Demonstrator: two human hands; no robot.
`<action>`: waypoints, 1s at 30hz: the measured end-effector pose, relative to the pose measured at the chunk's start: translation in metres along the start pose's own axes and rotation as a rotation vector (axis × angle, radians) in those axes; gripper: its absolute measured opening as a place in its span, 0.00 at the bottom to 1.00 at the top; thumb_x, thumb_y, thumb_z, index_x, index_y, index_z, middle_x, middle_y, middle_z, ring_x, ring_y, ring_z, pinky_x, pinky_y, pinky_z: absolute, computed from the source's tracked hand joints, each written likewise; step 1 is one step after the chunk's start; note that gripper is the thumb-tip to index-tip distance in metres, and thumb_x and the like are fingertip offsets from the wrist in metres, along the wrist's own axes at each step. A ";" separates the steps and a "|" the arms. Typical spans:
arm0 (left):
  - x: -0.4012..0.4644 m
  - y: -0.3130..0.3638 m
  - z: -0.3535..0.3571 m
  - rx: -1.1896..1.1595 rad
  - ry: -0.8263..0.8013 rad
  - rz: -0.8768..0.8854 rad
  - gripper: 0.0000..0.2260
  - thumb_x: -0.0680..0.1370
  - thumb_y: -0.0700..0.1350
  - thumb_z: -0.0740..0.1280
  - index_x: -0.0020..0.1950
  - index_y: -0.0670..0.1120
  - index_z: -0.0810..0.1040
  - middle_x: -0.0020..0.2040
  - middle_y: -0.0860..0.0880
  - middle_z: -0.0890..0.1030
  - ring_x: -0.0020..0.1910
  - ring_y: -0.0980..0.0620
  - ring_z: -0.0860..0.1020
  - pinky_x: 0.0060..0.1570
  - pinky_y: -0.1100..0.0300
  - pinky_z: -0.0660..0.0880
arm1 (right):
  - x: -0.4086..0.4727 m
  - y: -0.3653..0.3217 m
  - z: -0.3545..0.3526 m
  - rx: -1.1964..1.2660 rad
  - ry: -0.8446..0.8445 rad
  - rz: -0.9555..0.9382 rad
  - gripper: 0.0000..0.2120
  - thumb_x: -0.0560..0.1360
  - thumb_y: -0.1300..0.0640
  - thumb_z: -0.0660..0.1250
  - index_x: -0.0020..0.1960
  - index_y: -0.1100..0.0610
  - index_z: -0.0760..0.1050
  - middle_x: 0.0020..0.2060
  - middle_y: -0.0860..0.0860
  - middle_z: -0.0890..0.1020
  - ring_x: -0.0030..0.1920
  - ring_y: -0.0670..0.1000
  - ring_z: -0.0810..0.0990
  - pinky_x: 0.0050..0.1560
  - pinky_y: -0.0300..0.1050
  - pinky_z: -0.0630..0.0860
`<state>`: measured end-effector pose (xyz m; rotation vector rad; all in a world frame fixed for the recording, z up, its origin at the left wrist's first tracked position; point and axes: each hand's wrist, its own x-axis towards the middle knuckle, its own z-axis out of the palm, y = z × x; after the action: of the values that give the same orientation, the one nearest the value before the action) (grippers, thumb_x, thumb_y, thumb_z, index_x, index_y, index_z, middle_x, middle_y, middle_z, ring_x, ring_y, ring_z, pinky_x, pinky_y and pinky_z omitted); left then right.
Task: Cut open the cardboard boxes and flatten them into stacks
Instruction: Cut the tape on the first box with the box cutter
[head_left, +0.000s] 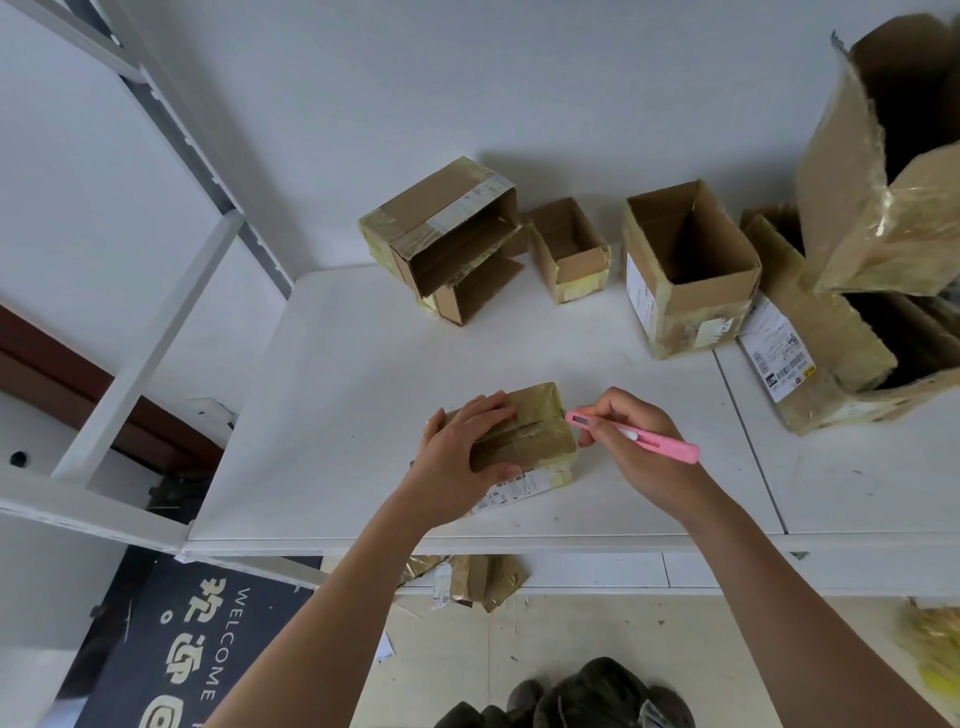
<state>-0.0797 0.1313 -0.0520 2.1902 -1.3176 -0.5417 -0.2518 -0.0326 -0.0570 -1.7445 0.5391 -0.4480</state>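
Knife (636, 434) at taped box (535, 423), open boxes (688, 265) behind

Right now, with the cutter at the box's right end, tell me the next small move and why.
Probably draw the pink cutter leftward along the taped centre seam on top of the small box. The right hand grips the cutter with its tip at the box's right edge, level with that seam, and the left hand presses the box down on the table, so it looks braced for a cut.
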 end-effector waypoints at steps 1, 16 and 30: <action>0.000 0.000 0.000 -0.001 -0.005 -0.002 0.28 0.76 0.49 0.72 0.74 0.55 0.67 0.76 0.62 0.61 0.76 0.61 0.55 0.75 0.57 0.37 | -0.001 0.000 0.000 -0.006 0.003 -0.006 0.08 0.80 0.65 0.63 0.43 0.58 0.74 0.40 0.51 0.84 0.49 0.47 0.83 0.48 0.33 0.75; 0.005 -0.003 -0.002 -0.021 -0.062 -0.014 0.29 0.75 0.49 0.72 0.74 0.56 0.67 0.73 0.67 0.60 0.76 0.63 0.54 0.77 0.53 0.38 | -0.014 0.004 -0.002 -0.038 0.034 -0.027 0.06 0.79 0.66 0.63 0.45 0.60 0.75 0.39 0.50 0.83 0.44 0.47 0.83 0.42 0.35 0.76; 0.011 -0.005 -0.006 -0.076 -0.079 -0.022 0.29 0.73 0.48 0.75 0.72 0.57 0.69 0.72 0.67 0.61 0.75 0.63 0.58 0.76 0.55 0.38 | -0.031 0.008 -0.009 0.129 0.139 -0.011 0.05 0.80 0.63 0.64 0.45 0.61 0.76 0.39 0.52 0.83 0.47 0.50 0.83 0.52 0.44 0.77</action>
<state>-0.0686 0.1249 -0.0513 2.1434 -1.2936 -0.6822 -0.2833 -0.0229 -0.0631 -1.6015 0.5863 -0.6019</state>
